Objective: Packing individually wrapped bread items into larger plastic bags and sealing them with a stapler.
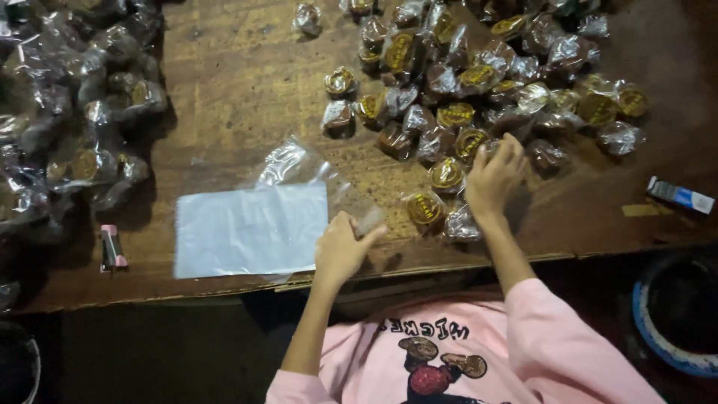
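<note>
Lying flat near the front edge of the table, at about 7 o'clock from the picture centre: a stack of thin clear plastic bags (250,230), with one crumpled clear bag (295,163) just behind it at 12 o'clock. No sweet seen inside these bags, so by judgement the filling here not yet begun. Spread at 1 to 2 o'clock: a big loose heap of small brown sweets in clear wrappers with round gold labels (479,82), still unpacked. Piled at 9 to 10 o'clock on the worn brown wooden table (232,82): filled clear bags of the same sweets (75,112), so part of the work looks done. Left hand (342,251) resting at the right edge of the bag stack, fingers curled, seemingly pinching a bag corner; grip not fully clear. Right hand (493,176) stretched forward, fingers spread over the near sweets, touching them, nothing clamped as far as visible. Hands well apart. At 8 o'clock a small pink stapler (112,248); at 3 o'clock a small blue and white box (680,196).
</note>
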